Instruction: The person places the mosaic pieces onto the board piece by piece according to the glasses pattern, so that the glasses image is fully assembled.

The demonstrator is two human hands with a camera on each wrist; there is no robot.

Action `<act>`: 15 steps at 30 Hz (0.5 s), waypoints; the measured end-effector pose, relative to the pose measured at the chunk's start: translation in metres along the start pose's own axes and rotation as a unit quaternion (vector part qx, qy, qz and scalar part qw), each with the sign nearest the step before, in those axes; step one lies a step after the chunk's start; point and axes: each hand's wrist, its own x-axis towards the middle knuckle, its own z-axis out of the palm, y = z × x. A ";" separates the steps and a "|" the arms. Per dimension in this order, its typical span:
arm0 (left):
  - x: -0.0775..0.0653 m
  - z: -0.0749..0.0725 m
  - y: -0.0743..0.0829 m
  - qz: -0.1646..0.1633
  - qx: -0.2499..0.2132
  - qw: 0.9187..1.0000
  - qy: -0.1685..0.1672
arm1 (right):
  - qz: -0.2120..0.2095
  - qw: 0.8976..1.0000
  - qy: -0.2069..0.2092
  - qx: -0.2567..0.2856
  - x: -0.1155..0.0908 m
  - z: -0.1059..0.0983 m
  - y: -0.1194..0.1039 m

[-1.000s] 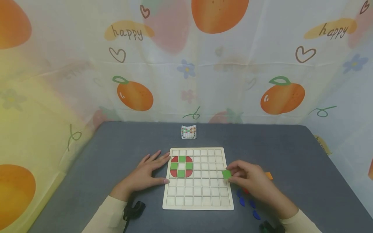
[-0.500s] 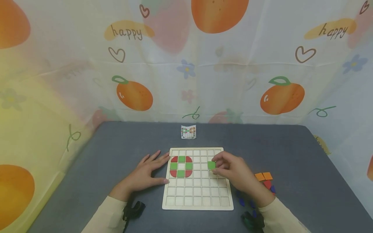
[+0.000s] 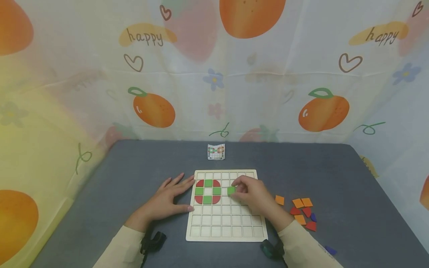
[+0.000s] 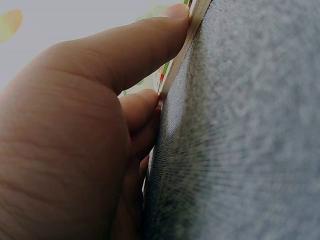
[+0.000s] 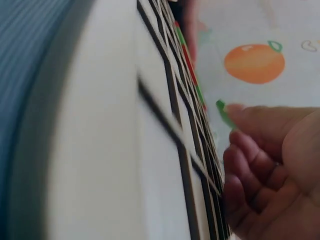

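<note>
Grip: right hand (image 3: 253,193) clamped on 1 green tile (image 3: 231,191), pinched at its right side between thumb and fingers. Left hand (image 3: 167,199) holds nothing; its digits are spread apart.

Head view: the pinched tile is over the pale gridded board (image 3: 214,239), right of the finished-looking ring, level with the ring's middle row. Ring = 4 red corner pieces (image 3: 200,182) and 4 green squares (image 3: 207,200) around 1 bare cell. Left hand lies beside the board's left edge, thumb and fingertips touching it. Right of the board, loose on the grey table (image 3: 161,156): 4 orange squares (image 3: 279,200), 3 red pieces (image 3: 311,226), 2 blue pieces (image 3: 330,250). Small pattern card (image 3: 216,152) near the table's far side. Behind: cloth (image 3: 187,82) printed with oranges, hearts and "happy". Pale sleeves (image 3: 122,247) on both arms; black device at each wrist.

Left wrist view: thumb tip against the board's edge, other fingers near the same edge, partly hidden behind one another.

Right wrist view: tile seen at a slant at the thumb tip, a narrow gap between it and the board. Remaining fingers curled below the thumb. Near part of the board blurred.
</note>
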 end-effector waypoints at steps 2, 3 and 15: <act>0.000 0.000 0.000 -0.001 0.000 1.000 -0.001 | 0.001 1.000 -0.003 -0.008 0.002 0.003 -0.001; 0.000 0.000 0.000 0.000 0.000 1.000 -0.001 | 0.002 1.000 -0.005 -0.014 0.002 0.005 -0.002; -0.001 -0.002 0.002 0.000 0.001 1.000 0.001 | -0.007 0.997 0.006 -0.075 0.007 0.019 -0.008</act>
